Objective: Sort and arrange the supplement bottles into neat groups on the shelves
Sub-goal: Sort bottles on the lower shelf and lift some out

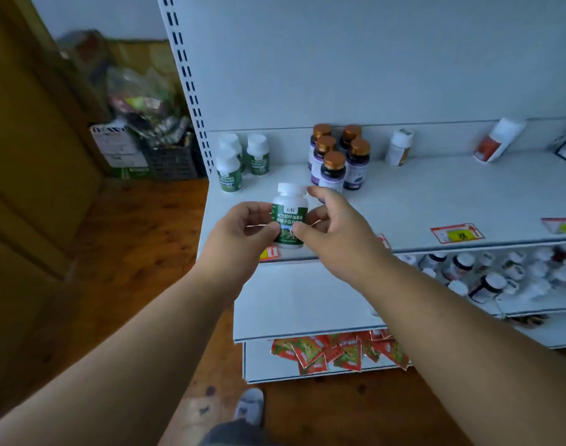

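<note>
White shelf [404,201] at chest height, holding small groups of bottles. At back left, three green-label bottles [230,169] with white caps, close together. Near the middle, five dark bottles [333,162] with copper caps, packed in a cluster. Further right, one white bottle [399,148] standing alone, then a white packet [497,140] lying tilted against the back wall. Red and yellow price tags [457,233] along the front edge.

Lower shelf [532,304] at right, crowded with many mixed bottles [487,278], dark and white (contents not readable). Below that, a bottom shelf with a heap of red sachets [339,349].

Held bottle [289,215], green label and white cap, upright, raised in front of the top shelf's front left corner, between both hands.

Left hand [243,226] gripping the bottle's left side, thumb across the lower label, fingers curled behind. Right hand [330,220] pinching the right side with thumb and curled fingers, index finger loosely extended beside the cap.

Wooden floor, a crate [172,159] of clutter at far left.
</note>
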A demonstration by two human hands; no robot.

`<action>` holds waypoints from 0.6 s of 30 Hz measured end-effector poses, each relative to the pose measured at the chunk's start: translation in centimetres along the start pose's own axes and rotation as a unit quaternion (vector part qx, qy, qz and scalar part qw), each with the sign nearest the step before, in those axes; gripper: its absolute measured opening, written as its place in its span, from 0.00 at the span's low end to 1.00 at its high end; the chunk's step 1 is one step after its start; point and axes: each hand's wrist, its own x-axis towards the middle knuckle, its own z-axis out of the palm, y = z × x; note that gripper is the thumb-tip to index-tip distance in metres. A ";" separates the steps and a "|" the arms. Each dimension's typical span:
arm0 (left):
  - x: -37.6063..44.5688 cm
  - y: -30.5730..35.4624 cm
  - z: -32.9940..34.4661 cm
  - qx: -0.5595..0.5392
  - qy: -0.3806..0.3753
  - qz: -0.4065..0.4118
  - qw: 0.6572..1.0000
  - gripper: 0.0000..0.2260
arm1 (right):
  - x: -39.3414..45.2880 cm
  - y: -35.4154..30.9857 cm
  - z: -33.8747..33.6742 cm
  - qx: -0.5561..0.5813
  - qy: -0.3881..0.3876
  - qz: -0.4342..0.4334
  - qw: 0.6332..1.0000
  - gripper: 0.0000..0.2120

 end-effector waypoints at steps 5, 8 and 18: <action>8.5 -1.5 -1.9 0.162 0.065 0.007 0.985 0.15 | 8.4 0.5 5.9 -0.103 0.055 0.003 0.993 0.24; 11.5 -2.4 -2.1 0.197 0.054 -0.007 0.979 0.17 | 11.9 1.7 7.7 -0.153 0.072 0.014 0.986 0.23; 12.4 -3.6 -2.4 0.226 0.033 0.000 0.974 0.19 | 14.7 2.9 8.4 -0.148 0.084 0.043 0.984 0.28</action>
